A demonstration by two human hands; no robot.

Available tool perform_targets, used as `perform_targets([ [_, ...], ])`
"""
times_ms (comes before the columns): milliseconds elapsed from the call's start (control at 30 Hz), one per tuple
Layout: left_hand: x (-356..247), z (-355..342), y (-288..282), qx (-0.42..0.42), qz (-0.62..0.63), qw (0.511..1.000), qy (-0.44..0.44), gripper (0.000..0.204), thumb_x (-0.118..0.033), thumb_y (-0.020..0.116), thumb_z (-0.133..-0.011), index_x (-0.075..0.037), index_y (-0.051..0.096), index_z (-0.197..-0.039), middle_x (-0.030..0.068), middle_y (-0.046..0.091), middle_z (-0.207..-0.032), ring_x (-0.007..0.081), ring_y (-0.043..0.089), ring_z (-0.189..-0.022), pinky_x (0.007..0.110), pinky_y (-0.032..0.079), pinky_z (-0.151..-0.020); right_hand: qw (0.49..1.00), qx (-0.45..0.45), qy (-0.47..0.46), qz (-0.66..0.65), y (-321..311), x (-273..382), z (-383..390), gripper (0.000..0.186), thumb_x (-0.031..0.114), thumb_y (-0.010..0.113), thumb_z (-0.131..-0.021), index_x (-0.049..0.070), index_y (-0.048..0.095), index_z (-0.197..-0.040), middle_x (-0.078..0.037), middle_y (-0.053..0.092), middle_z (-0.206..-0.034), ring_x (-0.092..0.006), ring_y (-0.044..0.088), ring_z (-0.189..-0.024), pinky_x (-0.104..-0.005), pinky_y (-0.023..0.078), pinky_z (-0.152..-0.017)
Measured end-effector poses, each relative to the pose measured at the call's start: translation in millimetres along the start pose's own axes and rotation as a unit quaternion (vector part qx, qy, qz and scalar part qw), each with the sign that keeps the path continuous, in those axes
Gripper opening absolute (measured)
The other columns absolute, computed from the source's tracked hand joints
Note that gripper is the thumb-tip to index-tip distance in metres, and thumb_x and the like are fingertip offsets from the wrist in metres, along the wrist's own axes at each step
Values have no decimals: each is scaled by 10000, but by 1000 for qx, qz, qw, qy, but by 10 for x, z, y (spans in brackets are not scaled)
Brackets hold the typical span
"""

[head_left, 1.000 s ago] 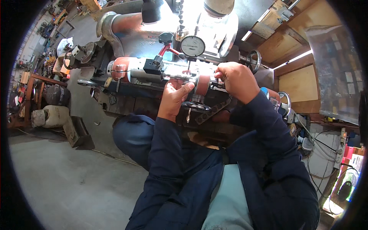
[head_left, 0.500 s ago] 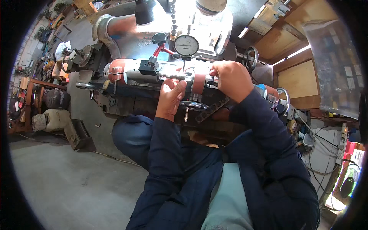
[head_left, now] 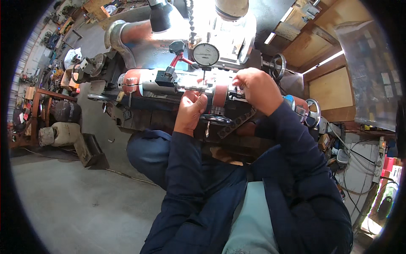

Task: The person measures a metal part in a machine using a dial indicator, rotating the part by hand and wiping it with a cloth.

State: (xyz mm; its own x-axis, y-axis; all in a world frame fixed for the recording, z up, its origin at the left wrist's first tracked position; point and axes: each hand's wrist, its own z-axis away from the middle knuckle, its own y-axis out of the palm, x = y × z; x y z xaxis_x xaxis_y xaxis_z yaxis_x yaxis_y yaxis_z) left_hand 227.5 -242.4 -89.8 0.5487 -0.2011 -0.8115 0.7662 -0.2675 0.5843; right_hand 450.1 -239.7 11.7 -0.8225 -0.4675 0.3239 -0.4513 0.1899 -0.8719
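A slim stepped metal shaft (head_left: 192,88) lies level across the machine, between a grey cylindrical tailstock (head_left: 158,88) and a red-brown round workhead (head_left: 219,94). Below it, my left hand (head_left: 191,111) is closed, its fingertips reaching up behind the shaft and its thumb bent at the near side. My right hand (head_left: 260,89) is closed at the workhead's right end, thumb and forefinger pinched; whatever lies between them is hidden. Above the shaft stands a round dial indicator (head_left: 206,55), its stem pointing down, carried by a red jointed arm (head_left: 174,61) on a black block (head_left: 166,79).
A handwheel (head_left: 216,120) sits just below the workhead, beside a metal bar with round holes (head_left: 237,123). More handwheels (head_left: 313,113) stand at the right. A dark lamp head (head_left: 162,17) hangs over the machine. Near the left lie a pale gas cylinder (head_left: 63,134) and a metal box (head_left: 90,151).
The whole view has shifted slightly. My left thumb sits a little lower against the shaft. My right hand stays at the workhead's end, still pinched.
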Motion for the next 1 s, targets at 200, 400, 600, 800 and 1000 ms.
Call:
perform_targets([
  [200, 95, 28, -82, -39, -81, 996, 15, 447, -335, 748, -898, -44, 566, -1185, -60, 510, -712, 18, 392, -525, 197, 300, -470, 974, -183, 103, -83, -579, 67, 277, 137, 172, 668, -918, 59, 645, -992, -75, 633, -787, -197, 624, -714, -333, 487, -644],
  [400, 74, 106, 103, -150, -142, 978, -16, 578, -364, 719, -922, 34, 516, -1289, -45, 582, -860, -10, 409, -605, 190, 297, -485, 942, -153, 284, 95, -1454, -741, 1229, 252, 221, 695, -919, 27, 689, -1078, -85, 690, -878, -154, 638, -813, -316, 511, -734],
  [600, -86, 212, 207, -172, -200, 964, -34, 549, -420, 640, -964, 88, 573, -1160, -68, 508, -656, -13, 374, -529, 196, 254, -449, 889, -50, 446, -93, -1428, -1497, 2385, 306, 260, 604, -995, -25, 681, -1074, -110, 712, -970, -193, 648, -864, -325, 500, -783],
  [800, -183, 253, 204, -177, -156, 971, -45, 593, -491, 584, -974, 84, 616, -1115, -20, 504, -593, 0, 313, -410, 208, 218, -401, 892, -64, 418, -160, -1334, -1525, 2433, 330, 299, 548, -1031, -3, 681, -1036, -49, 688, -934, -132, 619, -837, -288, 489, -765],
  [1000, -177, 264, 187, -228, -106, 967, -50, 501, -415, 610, -982, 62, 569, -1128, 130, 704, -942, -12, 337, -431, 186, 229, -389, 909, -84, 390, -121, -974, -1865, 2211, 269, 236, 555, -1023, 1, 684, -1039, -2, 685, -935, -112, 604, -836, -280, 489, -756],
])
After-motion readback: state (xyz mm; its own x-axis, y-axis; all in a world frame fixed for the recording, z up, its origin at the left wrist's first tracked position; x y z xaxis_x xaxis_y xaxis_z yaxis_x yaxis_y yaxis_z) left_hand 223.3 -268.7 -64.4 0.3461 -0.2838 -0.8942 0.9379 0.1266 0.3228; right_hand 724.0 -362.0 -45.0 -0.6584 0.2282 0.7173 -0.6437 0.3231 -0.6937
